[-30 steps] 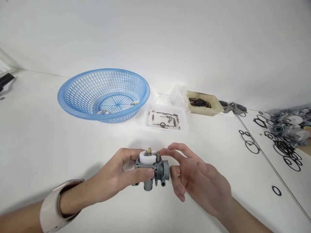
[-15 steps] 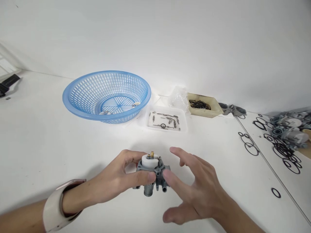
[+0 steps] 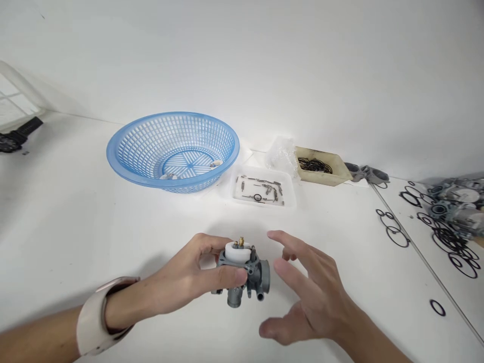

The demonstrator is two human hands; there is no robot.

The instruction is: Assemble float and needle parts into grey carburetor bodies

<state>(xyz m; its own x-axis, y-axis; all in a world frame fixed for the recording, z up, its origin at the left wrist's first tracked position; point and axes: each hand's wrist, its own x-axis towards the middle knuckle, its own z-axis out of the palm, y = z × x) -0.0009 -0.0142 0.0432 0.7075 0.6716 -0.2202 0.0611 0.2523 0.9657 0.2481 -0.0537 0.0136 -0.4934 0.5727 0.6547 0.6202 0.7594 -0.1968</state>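
Observation:
My left hand [image 3: 189, 272] grips a grey metal carburetor [image 3: 255, 275] by its left side, thumb across the front and fingers behind. On top of the carburetor sits a white plastic float [image 3: 237, 253], with brass jets [image 3: 241, 242] standing up from its middle. To the right, my right hand [image 3: 310, 292] is spread, fingers apart and holding nothing, just clear of the carburetor's round mouth. The fingers of my left hand behind the body are partly hidden.
A blue basket [image 3: 151, 182] with a few small parts stands behind. Beside it are a white tray [image 3: 290, 194] of small metal parts, bubble wrap [image 3: 283, 155] and a beige bin [image 3: 317, 176] of black rings. Loose O-rings [image 3: 397, 236] and more carburetors [image 3: 459, 214] lie right; a black watch [image 3: 17, 137] lies left.
My right hand's fingers have drawn slightly away from the carburetor, uncovering its round mouth. The whole view has shifted a little, and my left hand keeps its grip.

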